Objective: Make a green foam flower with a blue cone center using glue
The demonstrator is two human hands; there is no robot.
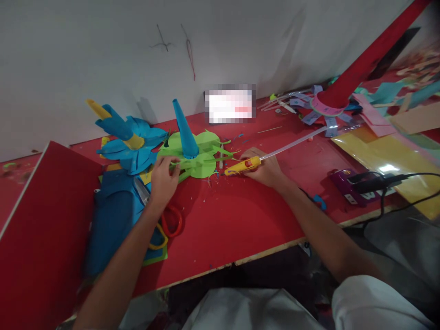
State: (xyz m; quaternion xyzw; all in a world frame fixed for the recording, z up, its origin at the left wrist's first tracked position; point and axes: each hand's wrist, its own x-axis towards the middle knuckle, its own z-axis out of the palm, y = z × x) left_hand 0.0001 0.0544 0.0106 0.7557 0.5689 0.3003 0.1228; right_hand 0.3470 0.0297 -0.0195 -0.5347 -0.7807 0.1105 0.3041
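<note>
My right hand (263, 170) is wrapped round a yellow glue gun (242, 166), a long clear glue stick (295, 143) running out of its back end. Its tip points left, toward the green paper flower (202, 168), which lies flat on the table with a blue paper cone (185, 130) standing at its centre. On the flower's left edge my left hand (165, 176) pinches a green paper piece. Under my left forearm are scissors (172, 221) with red and yellow handles. Just beyond that hand sits a blue paper flower (132, 142) with a yellow tip.
A red board (51, 220) stands at the left beside blue paper sheets (113, 220). On the right are a purple power box (354, 185) with black cables, yellow sheets (374, 151) and a tall red cone (364, 64). A blurred-out panel (230, 104) leans against the wall.
</note>
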